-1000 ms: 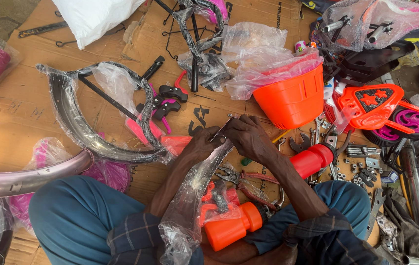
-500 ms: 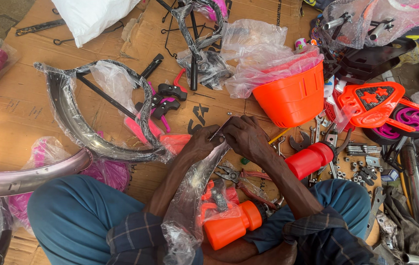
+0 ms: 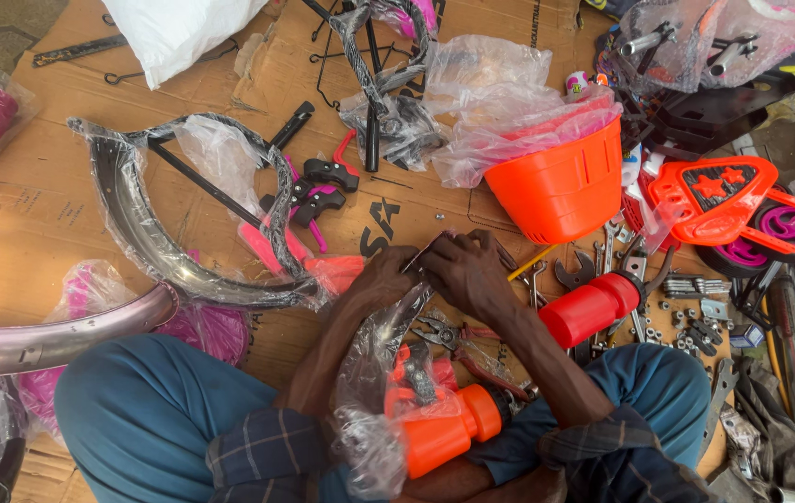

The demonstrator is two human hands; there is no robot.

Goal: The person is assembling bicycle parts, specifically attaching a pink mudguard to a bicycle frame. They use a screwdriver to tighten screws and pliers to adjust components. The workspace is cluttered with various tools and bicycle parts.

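Left hand (image 3: 381,276) and right hand (image 3: 465,270) pinched together, fingertips meeting on the clear plastic bag (image 3: 383,359), probably tearing its mouth. Bag trailing down toward lap; orange basket (image 3: 561,186) just beyond right hand.

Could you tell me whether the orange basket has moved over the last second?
No. The orange basket lies in the same spot on the cardboard, just left of the orange seat, as before; only the camera shifts slightly.

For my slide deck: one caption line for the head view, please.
Both hands, left hand and right hand, pinch clear plastic wrap beside an orange basket.
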